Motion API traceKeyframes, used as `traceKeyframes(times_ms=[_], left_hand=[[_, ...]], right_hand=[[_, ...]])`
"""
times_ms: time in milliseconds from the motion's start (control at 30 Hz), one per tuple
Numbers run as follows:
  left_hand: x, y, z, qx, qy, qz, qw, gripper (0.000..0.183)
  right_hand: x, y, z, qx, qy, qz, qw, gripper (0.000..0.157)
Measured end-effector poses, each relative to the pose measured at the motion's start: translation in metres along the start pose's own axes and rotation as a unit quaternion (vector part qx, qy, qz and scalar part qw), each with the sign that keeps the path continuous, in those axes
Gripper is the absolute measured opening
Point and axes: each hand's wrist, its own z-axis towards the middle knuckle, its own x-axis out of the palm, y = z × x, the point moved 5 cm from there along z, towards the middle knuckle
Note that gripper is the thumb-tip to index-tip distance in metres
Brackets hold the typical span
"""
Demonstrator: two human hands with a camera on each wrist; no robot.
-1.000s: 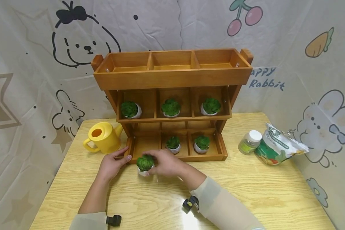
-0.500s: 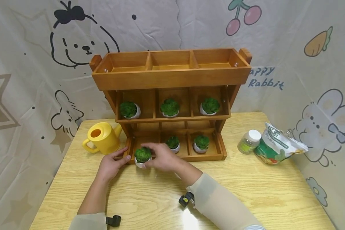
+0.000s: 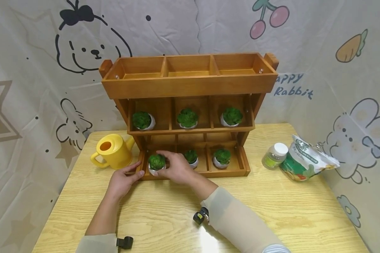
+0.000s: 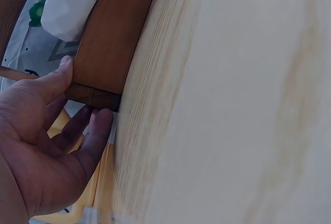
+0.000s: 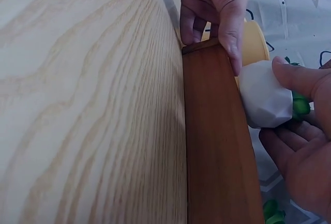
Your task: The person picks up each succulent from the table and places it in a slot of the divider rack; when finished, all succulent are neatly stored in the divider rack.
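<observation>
My right hand [image 3: 176, 168] pinches a small potted plant [image 3: 156, 162] with leafy green top and white faceted pot, thumb on one side and fingers on the other. The pot is at the front lip of the bottom-left compartment of the wooden plant shelf [image 3: 190, 88]. In the right wrist view the white pot [image 5: 266, 95] stands out above the shelf's front board [image 5: 214, 131]. My left hand [image 3: 122, 182] grips the left front corner of the bottom tier, thumb on the board and fingers round its end [image 4: 93, 95].
Several matching potted plants [image 3: 188, 118] sit in the middle and bottom tiers. A yellow watering can [image 3: 115, 153] stands left of the shelf, close to my left hand. At right are a white-lidded jar [image 3: 274, 156] and a green-white bag [image 3: 307, 160]. The top tier [image 3: 190, 86] has three compartments.
My right hand has carried the potted plant from in front of the shelf, up and back to the bottom-left compartment. The left hand has kept its grip on the corner.
</observation>
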Motion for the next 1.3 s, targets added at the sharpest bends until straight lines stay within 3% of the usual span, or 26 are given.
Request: traceKeyframes(times_ms=[800, 1300], left_hand=[[0.001, 0.005, 0.001, -0.002, -0.006, -0.001, 1.0000, 0.059], [0.000, 0.004, 0.001, -0.001, -0.006, -0.017, 0.9998, 0.058]], right_hand=[[0.019, -0.012, 0.022, 0.004, -0.024, -0.058, 0.998, 0.074], [0.020, -0.011, 0.034, -0.005, 0.015, -0.107, 0.994, 0.071]])
